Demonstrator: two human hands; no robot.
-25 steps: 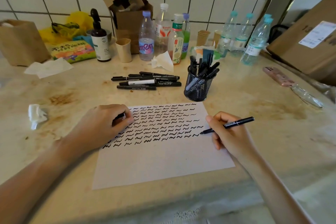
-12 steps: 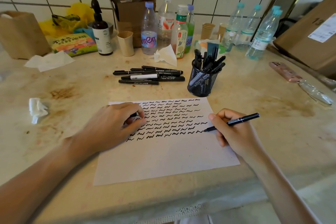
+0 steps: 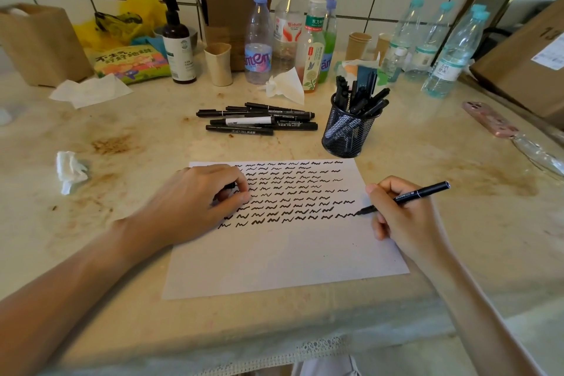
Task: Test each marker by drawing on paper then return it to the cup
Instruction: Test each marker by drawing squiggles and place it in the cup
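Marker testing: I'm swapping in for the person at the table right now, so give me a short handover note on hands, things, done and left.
Right hand grips a marker, tip on the paper at the end of a squiggle row.
Left hand rests on the paper and holds a small black piece, likely the cap.
Cup behind the paper holds markers; loose markers lie left of it.
Done: many rows of squiggles.
Left: cap this marker, put it in the cup, probably test the loose ones.
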